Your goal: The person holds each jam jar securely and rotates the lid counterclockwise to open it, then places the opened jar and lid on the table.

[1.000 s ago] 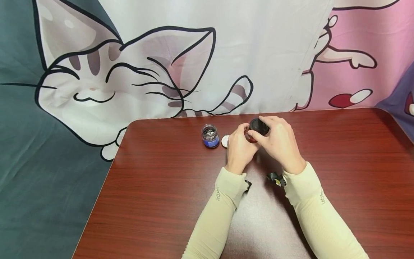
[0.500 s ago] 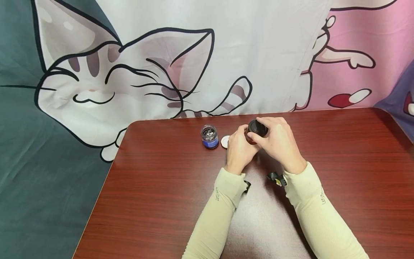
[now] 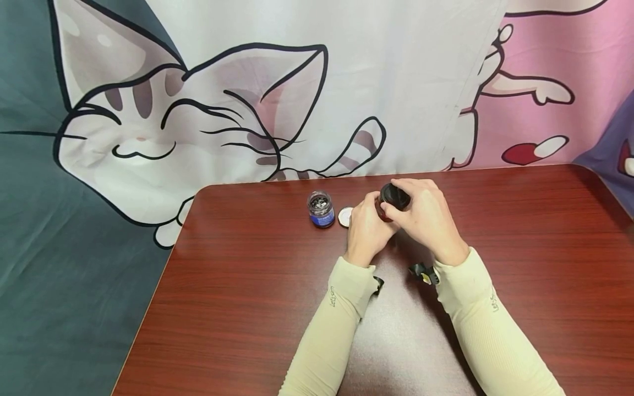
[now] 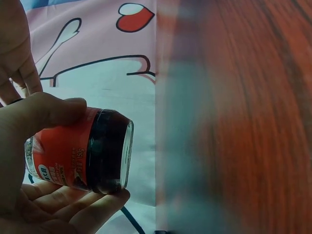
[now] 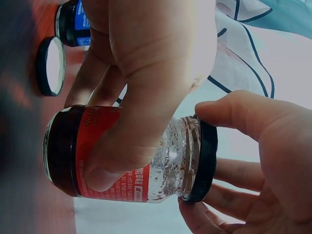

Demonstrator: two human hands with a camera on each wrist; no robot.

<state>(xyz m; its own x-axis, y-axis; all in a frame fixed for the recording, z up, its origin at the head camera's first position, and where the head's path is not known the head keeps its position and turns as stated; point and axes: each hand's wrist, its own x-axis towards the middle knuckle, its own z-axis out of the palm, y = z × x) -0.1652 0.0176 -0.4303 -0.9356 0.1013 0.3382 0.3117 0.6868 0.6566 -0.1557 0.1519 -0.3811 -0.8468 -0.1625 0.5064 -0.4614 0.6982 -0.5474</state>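
My left hand [image 3: 369, 231] grips a glass jar [image 4: 109, 146] with a red label round its middle, thumb on one side and fingers on the other. Dark contents fill its lower part, while the glass near the neck is clear and smeared. A black lid [image 5: 204, 163] sits on the jar's mouth. Thumb and fingers of my right hand [image 3: 428, 220] pinch that lid by its rim. To the left of my hands, an uncapped jar [image 3: 321, 209] with a blue label stands upright. Beside it a loose lid [image 3: 344, 217] lies with its white inside up, partly hidden by my left hand.
The jars are near the far edge of a reddish-brown wooden table [image 3: 238, 308]. A curtain [image 3: 416, 66] printed with a cartoon cat hangs right behind that edge.
Both hands and the red-labelled jar have shifted very slightly in the head view. My right fingers stay on the lid, and the blue-labelled jar stands where it was.
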